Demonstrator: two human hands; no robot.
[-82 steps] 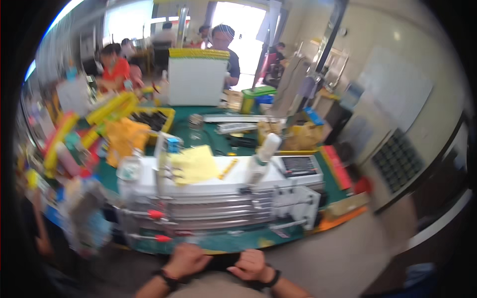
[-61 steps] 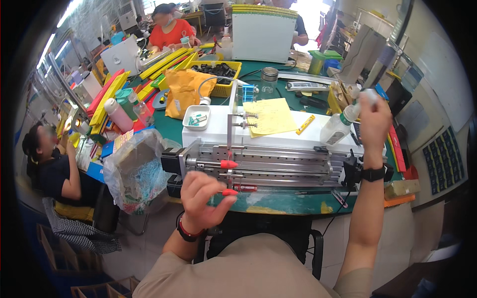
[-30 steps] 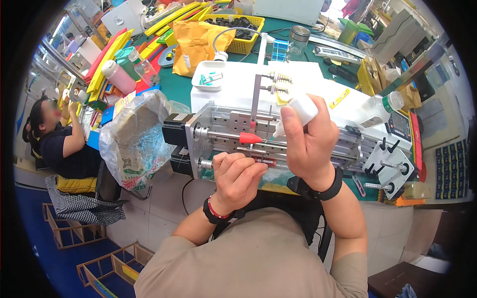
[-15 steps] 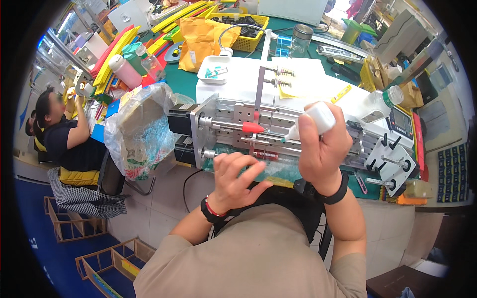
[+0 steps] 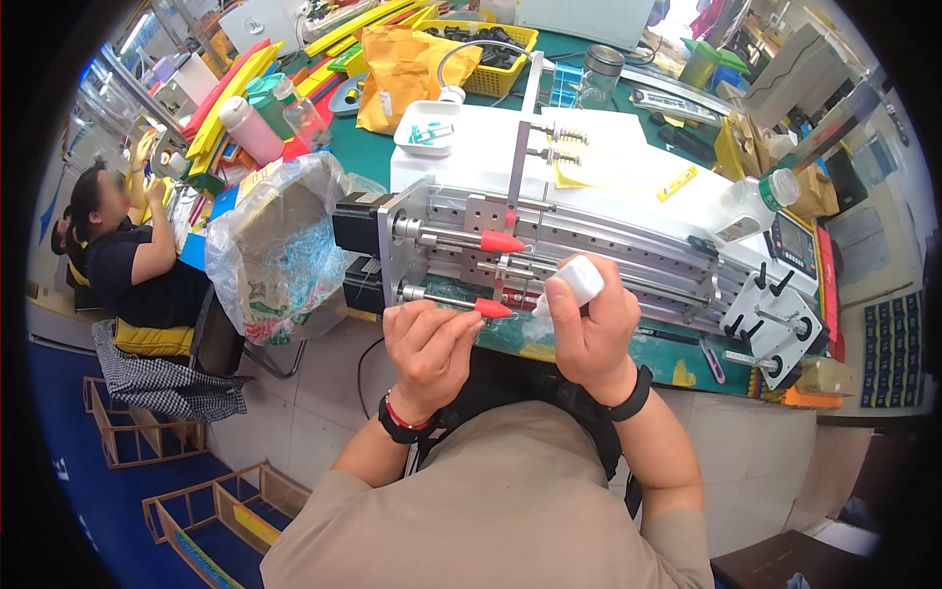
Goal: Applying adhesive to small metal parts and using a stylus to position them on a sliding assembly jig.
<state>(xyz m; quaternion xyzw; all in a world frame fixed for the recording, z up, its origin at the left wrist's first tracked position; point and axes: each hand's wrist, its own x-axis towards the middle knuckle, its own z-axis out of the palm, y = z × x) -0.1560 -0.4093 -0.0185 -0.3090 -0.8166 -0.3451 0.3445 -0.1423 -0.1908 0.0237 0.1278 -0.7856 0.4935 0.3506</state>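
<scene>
In my right hand [image 5: 601, 339] is a small white squeeze bottle [image 5: 581, 279], tilted with its nozzle pointing down and left. The nozzle is close to the lower red cone-shaped tip [image 5: 494, 309], which sits on the end of a metal shaft. My left hand [image 5: 427, 355] is closed in a pinch just below that cone; what its fingers hold, if anything, is too small to make out. Above it, a second red cone [image 5: 501, 241] ends a parallel shaft. Both shafts belong to a metal machine with rails [image 5: 628, 257] and two black motors [image 5: 361, 232] at its left.
Left of the machine stands a plastic-lined bin [image 5: 235, 285] with thin bluish strands. Behind are a white tray [image 5: 406, 128] with small tubes, spring-loaded posts [image 5: 559, 137] and a glass jar [image 5: 600, 77]. A pink cutter [image 5: 712, 361] lies right. Another person [image 5: 132, 245] sits far left.
My right hand has moved left and down with the bottle, from near the upper cone to the lower one. My left hand's spread fingers have closed into a pinch, uncovering the lower cone.
</scene>
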